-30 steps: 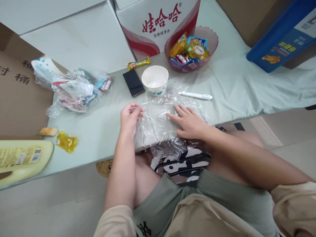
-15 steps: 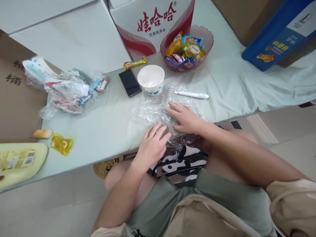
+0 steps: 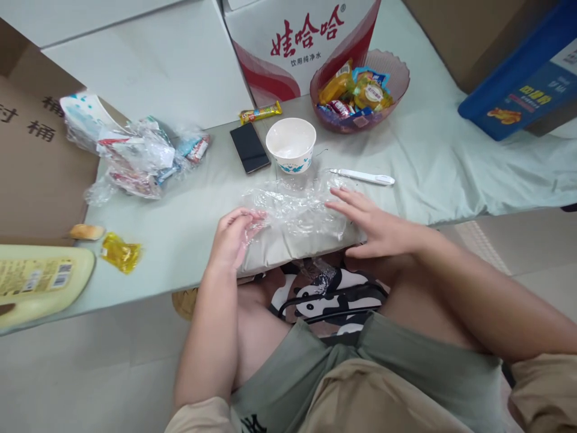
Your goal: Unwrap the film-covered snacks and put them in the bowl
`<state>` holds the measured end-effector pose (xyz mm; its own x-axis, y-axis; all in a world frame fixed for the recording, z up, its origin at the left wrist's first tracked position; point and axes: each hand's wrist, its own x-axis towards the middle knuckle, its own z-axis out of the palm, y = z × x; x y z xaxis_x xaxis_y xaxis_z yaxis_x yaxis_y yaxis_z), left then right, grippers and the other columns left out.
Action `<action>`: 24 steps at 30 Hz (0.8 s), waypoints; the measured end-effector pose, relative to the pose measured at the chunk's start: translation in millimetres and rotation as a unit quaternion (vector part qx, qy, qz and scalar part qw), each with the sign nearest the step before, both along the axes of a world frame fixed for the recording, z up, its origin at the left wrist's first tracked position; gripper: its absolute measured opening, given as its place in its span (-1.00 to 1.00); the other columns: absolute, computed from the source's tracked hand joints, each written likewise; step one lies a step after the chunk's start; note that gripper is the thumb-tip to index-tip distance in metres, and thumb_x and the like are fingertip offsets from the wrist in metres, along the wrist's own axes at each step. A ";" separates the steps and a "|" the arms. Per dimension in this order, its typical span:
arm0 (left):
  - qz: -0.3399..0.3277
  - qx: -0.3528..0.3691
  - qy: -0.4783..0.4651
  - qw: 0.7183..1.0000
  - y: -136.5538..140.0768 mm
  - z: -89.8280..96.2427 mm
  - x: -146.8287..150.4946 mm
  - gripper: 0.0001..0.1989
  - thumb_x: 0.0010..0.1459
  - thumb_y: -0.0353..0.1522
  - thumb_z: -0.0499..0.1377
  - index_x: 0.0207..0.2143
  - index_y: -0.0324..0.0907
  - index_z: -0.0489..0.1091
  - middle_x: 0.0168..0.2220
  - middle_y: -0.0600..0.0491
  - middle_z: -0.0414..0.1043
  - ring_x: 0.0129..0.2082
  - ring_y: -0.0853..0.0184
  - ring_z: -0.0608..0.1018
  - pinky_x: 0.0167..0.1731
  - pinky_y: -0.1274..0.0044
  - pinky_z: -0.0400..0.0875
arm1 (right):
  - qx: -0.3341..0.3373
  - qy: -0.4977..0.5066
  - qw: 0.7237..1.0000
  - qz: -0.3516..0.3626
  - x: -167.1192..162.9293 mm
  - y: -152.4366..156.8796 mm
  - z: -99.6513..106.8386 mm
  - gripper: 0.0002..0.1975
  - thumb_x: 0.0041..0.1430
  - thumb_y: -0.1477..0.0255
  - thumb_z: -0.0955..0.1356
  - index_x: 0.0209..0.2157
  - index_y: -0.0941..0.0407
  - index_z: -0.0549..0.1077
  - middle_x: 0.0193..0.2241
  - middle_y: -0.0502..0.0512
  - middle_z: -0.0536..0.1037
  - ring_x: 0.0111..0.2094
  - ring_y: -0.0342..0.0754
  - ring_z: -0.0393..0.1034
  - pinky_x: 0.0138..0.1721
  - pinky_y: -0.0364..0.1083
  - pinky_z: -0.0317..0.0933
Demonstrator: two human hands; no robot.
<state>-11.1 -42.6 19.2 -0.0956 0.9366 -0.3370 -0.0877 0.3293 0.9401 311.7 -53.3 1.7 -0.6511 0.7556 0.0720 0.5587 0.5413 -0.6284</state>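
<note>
A crumpled sheet of clear plastic film [image 3: 297,210] lies spread near the table's front edge, and part of it hangs over the edge. At its left side my left hand [image 3: 235,236] is closed, with thumb and fingertips pinching the film's edge. Over the right side my right hand [image 3: 381,224] is open, fingers spread, its fingertips at the film. Just behind the film stands a white paper bowl [image 3: 292,147] with a blue pattern. A white pen-like cutter [image 3: 364,177] lies behind my right hand.
Left of the bowl are a phone [image 3: 249,148] and a yellow snack stick [image 3: 260,112]. Behind stands a pink glass bowl [image 3: 401,90] of wrapped snacks. Plastic-wrapped packets [image 3: 139,156] lie left, near a yellow wrapper [image 3: 121,252]. A blue container [image 3: 505,90] stands right, a water carton [image 3: 302,42] behind.
My left hand has moved left and now pinches the film's left edge. My right hand has shifted right, fingers still spread. The whole view has shifted slightly.
</note>
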 end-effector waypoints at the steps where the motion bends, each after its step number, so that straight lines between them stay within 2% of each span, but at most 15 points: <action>1: -0.017 0.001 0.003 1.000 -0.4 -0.8 -0.3 -0.91 -0.08 -0.33 0.30 -0.52 -0.16 0.47 -0.34 -0.01 0.57 -0.15 0.23 0.62 -0.14 0.44 0.54 | 0.027 0.009 1.000 -0.006 -10.3 -1.9 -2.3 -0.27 0.12 0.12 0.46 0.30 -0.01 0.34 0.44 0.20 0.13 0.47 0.31 -0.09 0.40 0.36 -0.12; 3: -0.073 0.015 0.004 0.997 -1.6 -2.1 -3.9 -0.83 -0.06 -0.26 0.36 -0.44 -0.16 0.52 -0.27 -0.04 0.60 -0.10 0.17 0.62 -0.01 0.36 0.53 | 0.064 0.069 0.995 -0.036 -29.0 -3.4 -3.2 -0.66 0.26 0.19 0.38 0.01 0.00 0.55 0.20 0.18 0.50 0.33 0.22 0.25 0.37 0.30 -0.01; 4: -0.104 0.028 -0.004 0.994 -2.1 -3.0 -7.5 -0.75 -0.06 -0.20 0.39 -0.36 -0.16 0.55 -0.20 -0.06 0.61 -0.04 0.14 0.62 0.06 0.32 0.50 | 0.063 0.111 0.990 -0.066 -36.0 -2.8 -2.1 -0.77 0.32 0.24 0.34 -0.15 0.03 0.58 0.00 0.15 0.62 0.17 0.15 0.44 0.31 0.24 0.12; 5: -0.135 0.049 -0.018 0.990 -2.8 -4.1 -12.3 -0.62 -0.07 -0.12 0.42 -0.25 -0.15 0.57 -0.11 -0.09 0.61 0.03 0.09 0.60 0.13 0.28 0.46 | 0.045 0.155 0.981 -0.106 -40.8 -1.4 -0.5 -0.76 0.35 0.27 0.30 -0.28 0.06 0.56 -0.19 0.12 0.67 -0.02 0.08 0.55 0.20 0.17 0.26; 7: -0.193 0.103 -0.037 0.975 -4.8 -7.0 -23.0 -0.30 -0.17 0.04 0.45 0.00 -0.10 0.52 0.11 -0.14 0.54 0.21 0.01 0.50 0.27 0.23 0.34 | -0.032 0.241 0.948 -0.208 -44.8 3.0 2.8 -0.72 0.35 0.25 0.30 -0.39 0.09 0.49 -0.42 0.07 0.63 -0.32 -0.04 0.57 -0.08 0.03 0.42; 9: -0.252 0.150 0.003 0.956 -7.9 -10.8 -31.3 0.00 -0.33 0.06 0.52 0.19 -0.05 0.39 0.30 -0.16 0.36 0.36 -0.05 0.34 0.37 0.20 0.20 | -0.129 0.317 0.889 -0.304 -44.0 8.3 4.7 -0.71 0.31 0.21 0.33 -0.43 0.09 0.43 -0.50 0.04 0.59 -0.45 -0.11 0.51 -0.30 -0.09 0.41; 10: -0.280 0.160 0.050 0.945 -9.5 -12.7 -33.2 0.08 -0.38 0.01 0.55 0.24 -0.03 0.34 0.35 -0.17 0.29 0.40 -0.07 0.27 0.39 0.17 0.15 | -0.172 0.349 0.855 -0.343 -42.9 11.0 5.2 -0.71 0.29 0.20 0.35 -0.43 0.09 0.41 -0.51 0.03 0.58 -0.48 -0.13 0.50 -0.36 -0.12 0.40; 11: -0.298 0.162 0.107 0.934 -10.8 -14.5 -33.3 0.06 -0.37 -0.05 0.57 0.24 -0.03 0.33 0.37 -0.17 0.25 0.41 -0.07 0.25 0.40 0.15 0.11 | -0.209 0.372 0.822 -0.377 -41.9 13.4 5.4 -0.72 0.28 0.20 0.36 -0.43 0.09 0.39 -0.52 0.02 0.58 -0.50 -0.15 0.49 -0.40 -0.16 0.38; 12: -0.304 0.162 0.161 0.925 -11.7 -16.2 -31.8 -0.06 -0.29 -0.09 0.56 0.19 -0.05 0.38 0.36 -0.17 0.27 0.40 -0.06 0.26 0.40 0.13 0.11 | -0.237 0.387 0.793 -0.406 -40.9 15.6 5.6 -0.73 0.26 0.22 0.37 -0.43 0.09 0.38 -0.52 0.01 0.57 -0.52 -0.17 0.48 -0.43 -0.19 0.36; 14: -0.275 0.169 0.226 0.919 -11.4 -19.2 -25.2 -0.49 -0.06 -0.10 0.45 -0.08 -0.12 0.52 0.24 -0.16 0.42 0.32 -0.02 0.39 0.35 0.12 0.19 | -0.272 0.391 0.758 -0.447 -39.5 18.8 6.1 -0.76 0.25 0.28 0.38 -0.44 0.10 0.37 -0.53 0.00 0.57 -0.53 -0.19 0.47 -0.48 -0.23 0.32; 15: -0.252 0.177 0.231 0.923 -10.2 -20.5 -20.9 -0.62 0.04 -0.08 0.38 -0.21 -0.14 0.52 0.16 -0.16 0.50 0.25 0.02 0.47 0.30 0.14 0.27 | -0.279 0.383 0.752 -0.458 -39.1 19.8 6.5 -0.78 0.24 0.32 0.38 -0.44 0.10 0.37 -0.52 0.00 0.57 -0.54 -0.20 0.47 -0.51 -0.25 0.29; 16: -0.229 0.191 0.220 0.929 -8.6 -21.7 -16.6 -0.65 0.08 -0.06 0.34 -0.29 -0.15 0.51 0.06 -0.16 0.56 0.16 0.05 0.54 0.25 0.17 0.34 | -0.280 0.372 0.754 -0.464 -38.9 20.5 6.8 -0.81 0.23 0.35 0.37 -0.44 0.11 0.37 -0.52 0.00 0.57 -0.53 -0.20 0.48 -0.55 -0.26 0.24; 20: -0.178 0.249 0.176 0.936 -2.4 -24.4 -2.0 -0.64 0.04 -0.07 0.35 -0.30 -0.17 0.53 -0.18 -0.09 0.65 -0.09 0.15 0.65 0.04 0.32 0.51 | -0.255 0.311 0.785 -0.470 -39.8 22.4 7.4 -0.85 0.21 0.44 0.36 -0.44 0.13 0.40 -0.49 0.03 0.57 -0.48 -0.17 0.50 -0.62 -0.27 0.11; 22: -0.115 0.253 0.187 0.942 -1.2 -24.8 2.6 -0.70 0.10 -0.11 0.30 -0.41 -0.17 0.52 -0.32 -0.04 0.63 -0.23 0.24 0.65 -0.12 0.42 0.55 | -0.247 0.293 0.796 -0.468 -40.9 24.2 6.4 -0.86 0.23 0.44 0.35 -0.43 0.14 0.42 -0.48 0.04 0.58 -0.47 -0.17 0.50 -0.61 -0.26 0.11; 24: -0.027 0.222 0.171 0.960 -0.3 -24.5 4.6 -0.69 0.13 -0.13 0.25 -0.49 -0.18 0.47 -0.44 0.00 0.57 -0.42 0.35 0.59 -0.39 0.54 0.51 | -0.241 0.285 0.808 -0.456 -41.7 26.7 4.1 -0.86 0.24 0.44 0.36 -0.41 0.15 0.45 -0.46 0.05 0.59 -0.49 -0.17 0.48 -0.56 -0.24 0.16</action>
<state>-6.5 -43.0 -5.3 -0.0760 0.9875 0.1378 0.2561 -0.1142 0.9599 270.1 -26.6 5.8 0.2273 0.9319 -0.2826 0.1333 -0.3172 -0.9389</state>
